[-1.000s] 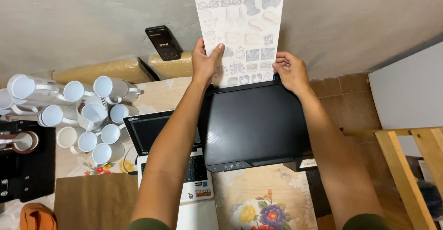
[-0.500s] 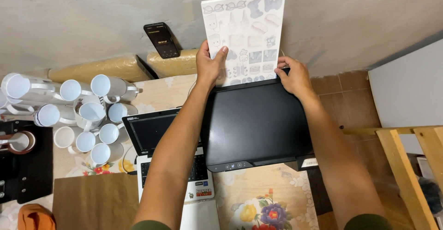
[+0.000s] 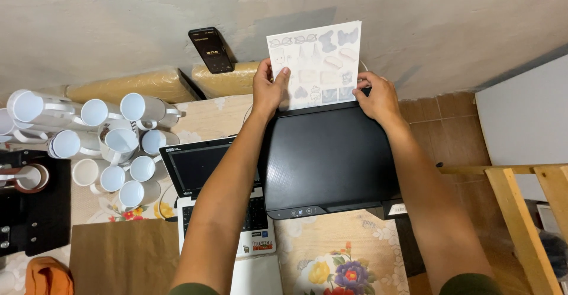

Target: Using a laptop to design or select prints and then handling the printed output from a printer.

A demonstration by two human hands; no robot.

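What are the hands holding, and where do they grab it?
Both hold the printed sheet at its lower part, above the black printer: the left hand at its lower left edge, the right hand at its lower right corner.

My two arms, bare from wrist to upper arm

My left hand and right hand wear no gloves, rings or watch; short dark olive-green sleeve edges show at the bottom of the view on both my arms.

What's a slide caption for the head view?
Both hands, left and right, hold a printed sheet at the black printer.
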